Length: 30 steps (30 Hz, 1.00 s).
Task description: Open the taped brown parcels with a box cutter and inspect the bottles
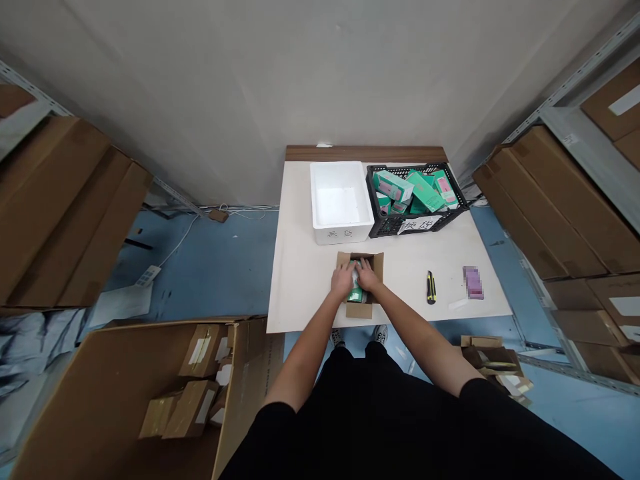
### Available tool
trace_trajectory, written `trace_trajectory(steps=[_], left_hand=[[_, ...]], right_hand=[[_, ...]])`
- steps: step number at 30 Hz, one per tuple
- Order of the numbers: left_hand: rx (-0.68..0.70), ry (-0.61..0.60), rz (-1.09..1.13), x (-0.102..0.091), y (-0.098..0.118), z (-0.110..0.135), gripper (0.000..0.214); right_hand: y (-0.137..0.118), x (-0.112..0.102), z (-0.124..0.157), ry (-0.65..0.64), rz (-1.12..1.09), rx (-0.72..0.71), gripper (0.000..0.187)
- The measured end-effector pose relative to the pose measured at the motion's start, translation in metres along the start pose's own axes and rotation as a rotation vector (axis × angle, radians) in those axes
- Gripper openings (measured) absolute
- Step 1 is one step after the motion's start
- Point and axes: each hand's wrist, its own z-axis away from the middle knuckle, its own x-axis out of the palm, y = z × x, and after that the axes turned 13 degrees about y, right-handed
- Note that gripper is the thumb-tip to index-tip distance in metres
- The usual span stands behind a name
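In the head view a small open cardboard box (359,311) stands near the table's front edge, its flaps folded out. Inside it lies a green box (355,295) with a pale patch, partly covered by my fingers. From the left, my left hand (343,280) reaches into the carton with its fingers bent on the green box. My right hand (367,277) comes in from the other side, its fingers also closed on the green box. Both sets of fingertips are partly hidden inside the carton.
Behind the carton stand a white bin (345,233) and a black crate (375,225) with several green boxes (425,192). To the right lie a yellow-black utility knife (431,288) and a blurred purple item (473,283). A large carton (100,373) holding parcels (190,408) is at lower left.
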Motion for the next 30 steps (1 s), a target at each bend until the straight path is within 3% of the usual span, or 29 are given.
trace_trajectory(steps=[4,7,12,17,25,30], left_hand=[[0.103,-0.12,-0.04,-0.008,-0.008,-0.059,0.068],[0.084,-0.214,-0.066,-0.001,-0.014,-0.075,0.071],[0.028,-0.224,-0.048,0.015,-0.021,-0.068,0.077],[-0.021,-0.265,0.028,0.013,-0.035,-0.066,0.078],[-0.029,-0.406,-0.005,0.004,-0.041,-0.077,0.108],[-0.052,-0.356,-0.032,0.004,-0.042,-0.079,0.108]], right_hand=[[0.01,0.003,0.012,0.022,0.003,0.001,0.093],[0.012,0.008,0.013,0.026,0.016,-0.002,0.091],[0.005,0.013,-0.004,-0.016,-0.012,0.142,0.09],[0.002,0.013,-0.022,-0.017,-0.081,0.274,0.089],[-0.004,0.001,-0.015,0.062,-0.05,0.192,0.081],[-0.009,-0.027,-0.014,0.083,-0.003,0.134,0.053]])
